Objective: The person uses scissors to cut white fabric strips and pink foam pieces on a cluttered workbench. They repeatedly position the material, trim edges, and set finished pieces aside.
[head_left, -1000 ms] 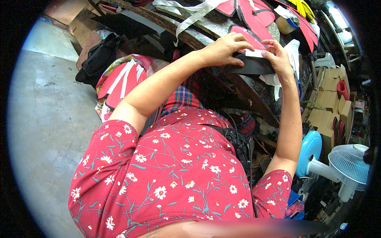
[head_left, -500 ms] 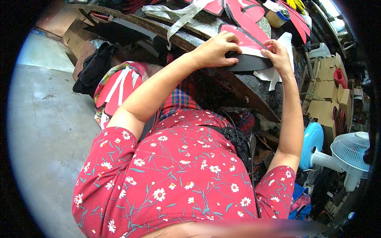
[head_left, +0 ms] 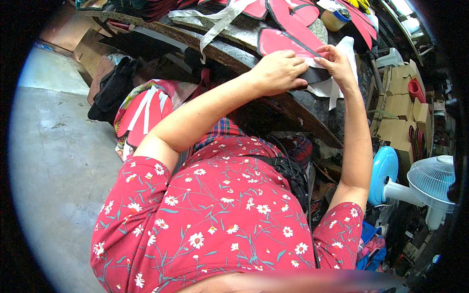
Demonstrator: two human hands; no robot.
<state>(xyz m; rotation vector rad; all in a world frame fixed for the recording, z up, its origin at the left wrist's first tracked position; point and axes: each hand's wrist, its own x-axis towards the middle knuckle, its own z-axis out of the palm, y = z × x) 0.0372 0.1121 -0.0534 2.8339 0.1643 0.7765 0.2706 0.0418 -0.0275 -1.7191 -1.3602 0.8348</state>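
Bench [head_left: 238, 52] is grey w/ worn wood edge; concrete floor [head_left: 58, 161] L of bench, cardboard boxes [head_left: 398, 110] + fan [head_left: 431, 183] R of it. On bench: dark sheet [head_left: 318, 74] btwn L & R fingers, beside pink piece [head_left: 283, 44] w/ dark trim. L hand [head_left: 279, 72]: fingertips narrow, pinching dark sheet's L end. R hand [head_left: 337, 66]: thumb + forefinger close together by its R end; can't tell if gripping. Count: 1 dark sheet, 1 fan, 1 tub [head_left: 335, 19] on bench's far side.
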